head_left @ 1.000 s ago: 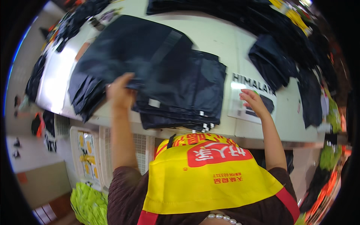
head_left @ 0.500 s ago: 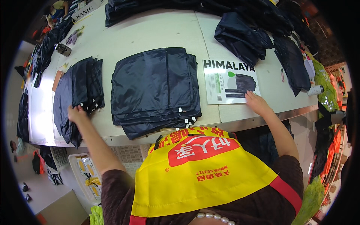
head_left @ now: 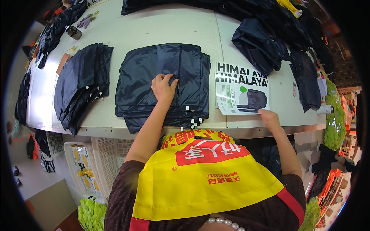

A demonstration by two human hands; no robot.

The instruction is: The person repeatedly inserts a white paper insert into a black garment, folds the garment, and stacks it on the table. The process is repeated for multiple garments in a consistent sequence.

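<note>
A stack of folded dark navy garments (head_left: 154,63), with small white tags at its near edge, lies before me. My left hand (head_left: 163,87) is over the middle of this stack, fingers bent and apart, holding nothing. Whether its fingertips touch the fabric I cannot tell. At the right, my right hand (head_left: 271,120) pinches the lower right corner of a printed card (head_left: 231,101) with a picture of a dark garment. Its top edge sits below that of a similar card (head_left: 224,67), which shows from underneath.
Left of the stack, more folded dark garments (head_left: 83,73) lie fanned out. A dark bottle (head_left: 74,32) stands at the far left. Crumpled dark garments (head_left: 256,46) lie beyond the cards. The table's metal front edge (head_left: 246,131) runs close to me; a white crate (head_left: 111,154) is below.
My left hand has moved from the fanned garments at left onto the middle stack. My right hand has drawn the top card toward me, uncovering another card beneath. The view has shifted slightly.
</note>
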